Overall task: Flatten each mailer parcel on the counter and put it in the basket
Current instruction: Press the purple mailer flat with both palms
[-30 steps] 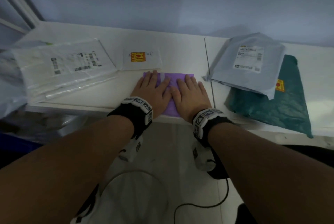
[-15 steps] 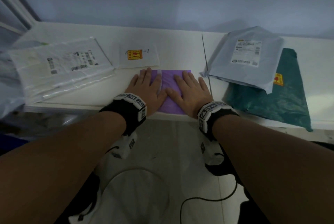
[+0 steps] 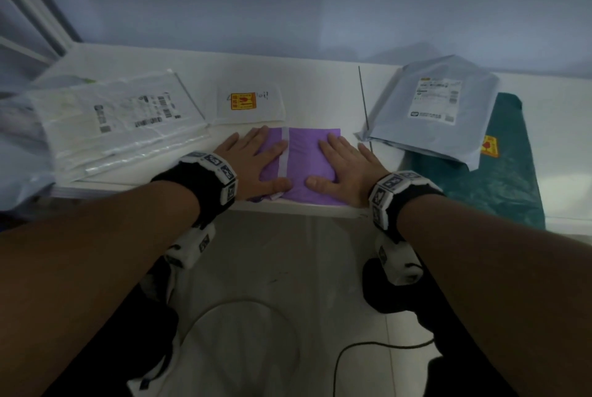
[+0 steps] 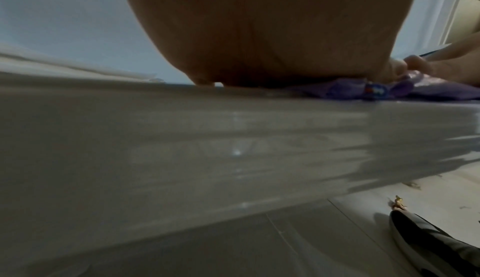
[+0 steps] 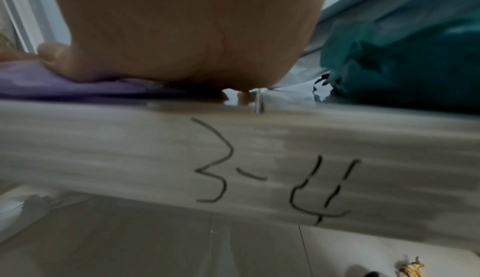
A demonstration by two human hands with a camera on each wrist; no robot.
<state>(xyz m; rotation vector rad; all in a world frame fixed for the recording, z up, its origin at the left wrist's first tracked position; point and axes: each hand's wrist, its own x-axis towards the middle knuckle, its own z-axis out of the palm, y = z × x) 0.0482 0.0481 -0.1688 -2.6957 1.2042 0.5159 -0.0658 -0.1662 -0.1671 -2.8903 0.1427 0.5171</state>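
Now both hands [image 3: 307, 166] press flat, apart, on the purple mailer [image 3: 307, 153] at the tabletop [image 3: 179, 54] edge; uneven pressure could slide it off

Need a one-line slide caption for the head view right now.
Both hands, left hand and right hand, press flat on the purple mailer at the counter edge, other parcels alongside.

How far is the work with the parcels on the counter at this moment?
Nothing looks finished: no basket is in view. In hand: the left hand and right hand press flat on the purple parcel at the counter edge. Left: the grey parcel lying on the green parcel, the clear parcel and the small white parcel.
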